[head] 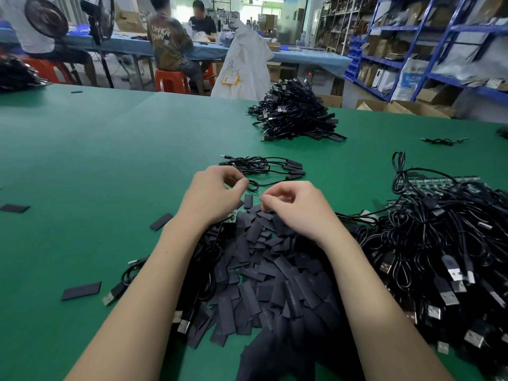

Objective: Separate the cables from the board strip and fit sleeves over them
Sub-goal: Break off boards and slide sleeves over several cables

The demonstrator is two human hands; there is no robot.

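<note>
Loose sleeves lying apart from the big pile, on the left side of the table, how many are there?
3 sleeves: one near the left edge, one beside the left wrist, one nearer the front. Others may be hidden under the arms or the sleeve pile.

Bare table left; sleeve pile and cable heap crowd right.

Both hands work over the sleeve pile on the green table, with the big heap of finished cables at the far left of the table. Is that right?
Not quite. The head view shows the big cable heap at the far right of the green table, not the far left. The rest holds: the left hand and right hand work over the sleeve pile.
</note>
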